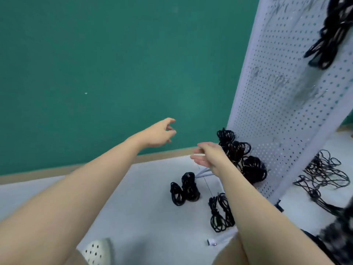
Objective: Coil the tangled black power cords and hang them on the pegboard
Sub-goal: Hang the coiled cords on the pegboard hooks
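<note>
1. The green wall [95,64] takes up most of what I can see, with a tan baseboard [57,170] running along its foot.
2. The pale floor [149,207] spreads out below it.
3. The white pegboard [282,104] stands at the right, leaning across my view, its face scuffed with grey marks.
4. Both bare forearms reach out in front of the person. The left hand [159,133] is raised before the wall, fingers loosely curled and a little apart, holding nothing. The right hand [206,154] is lower, near the foot of the board, fingers nearly straight and relaxed, also holding nothing.
5. A tangle of loose black cords [324,175] sprawls on the floor to the right of the board.
6. A bundle of hung cords [330,37] dangles high on the pegboard, blurred.
7. Three coiled cords [238,150] sit in a row low against the board, just beyond the right hand.
8. Two coiled bundles [185,188] stand on the floor touching each other; a looser floor coil [219,213] lies near them, beside the right forearm.
9. A white perforated shoe [97,251] shows at the bottom edge.
</note>
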